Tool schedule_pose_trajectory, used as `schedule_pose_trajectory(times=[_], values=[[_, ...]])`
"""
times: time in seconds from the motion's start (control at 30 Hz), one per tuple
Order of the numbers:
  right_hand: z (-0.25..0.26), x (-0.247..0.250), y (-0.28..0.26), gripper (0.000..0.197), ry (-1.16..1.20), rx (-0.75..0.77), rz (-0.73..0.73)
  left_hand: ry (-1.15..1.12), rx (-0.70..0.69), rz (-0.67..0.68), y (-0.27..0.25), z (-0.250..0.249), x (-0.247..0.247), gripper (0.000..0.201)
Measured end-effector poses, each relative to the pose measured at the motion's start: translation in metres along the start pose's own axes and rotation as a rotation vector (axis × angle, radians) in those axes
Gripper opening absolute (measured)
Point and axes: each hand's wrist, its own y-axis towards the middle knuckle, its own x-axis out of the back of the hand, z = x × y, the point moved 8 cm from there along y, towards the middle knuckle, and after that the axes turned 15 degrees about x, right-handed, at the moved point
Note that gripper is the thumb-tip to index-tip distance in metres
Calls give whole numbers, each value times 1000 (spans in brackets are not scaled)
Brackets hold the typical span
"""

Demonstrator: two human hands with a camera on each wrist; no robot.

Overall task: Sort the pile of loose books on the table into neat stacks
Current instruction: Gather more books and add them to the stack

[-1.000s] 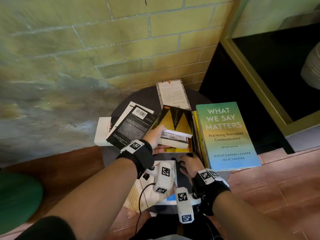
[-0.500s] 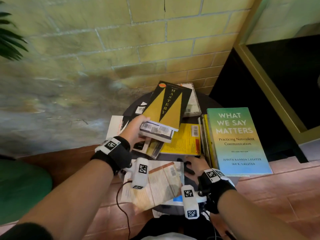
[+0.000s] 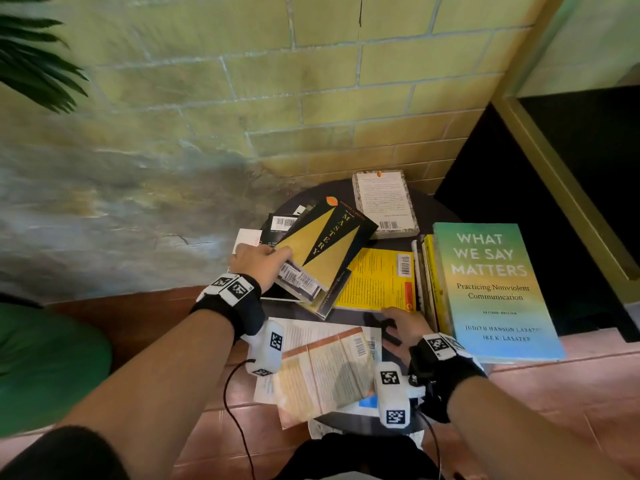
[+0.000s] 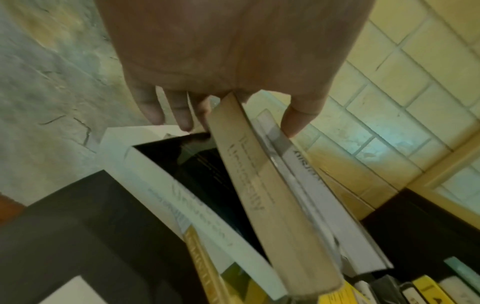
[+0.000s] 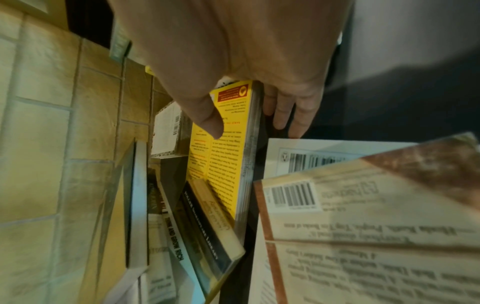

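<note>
Left hand [image 3: 258, 263] grips the black-and-gold paperbacks [image 3: 320, 251] mid-frame, over the pile on the counter [image 3: 429, 204].
Right hand [image 3: 403, 329] pinches the yellow book [image 3: 377, 278] — light, slick covers, likely to slide; hold at the spine corner.

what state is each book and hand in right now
left hand: grips the Mastery book
Mastery book: held tilted over the pile
right hand: pinches the yellow book's near edge
yellow book: back cover up
blue-green book: flat, cover up, atop a stack
white book: flat, back cover up
tan book: back cover up, over the table's near edge
</note>
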Motion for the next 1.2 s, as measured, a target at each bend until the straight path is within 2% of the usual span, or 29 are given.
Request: schedule_pose_trajectory(times=[0.07, 0.13, 0.17, 0.27, 0.37, 0.43, 0.6, 0.77, 0.9, 1.0, 1.07, 1.2], values=[[3, 0, -2, 33, 19, -4, -6, -50, 34, -14, 3, 7, 2, 72], [8, -1, -2, 32, 46, -14, -1, -195, 84, 58, 10, 15, -1, 91], [13, -2, -3, 32, 53, -9, 9, -265, 96, 109, 15, 17, -6, 89], [27, -9, -7, 36, 90, 24, -3, -348, 73, 224, 33, 18, -20, 65], [31, -14, -12, 52, 226, 30, -63, -348, 49, 277, 34, 13, -22, 64], [29, -18, -12, 49, 365, 11, -74, -325, 44, 310, 30, 11, -21, 65], [32, -37, -12, 32, 498, -23, -82, -264, 59, 331, 24, 9, -18, 66], [45, -42, -7, 19, 414, -27, -121, -230, 76, 330, 22, 7, -14, 56], [55, -38, 0, 45, 338, 27, -119, -241, 61, 331, 18, 5, -13, 56], [62, -39, -6, 42, 325, 41, -127, -238, 63, 335, 18, 5, -14, 58], [55, -44, -5, 40, 425, 4, -131, -231, 69, 335, 20, 7, -14, 60], [43, -47, 0, 22, 529, -64, -164, -218, 73, 320, 21, 7, -12, 62]])
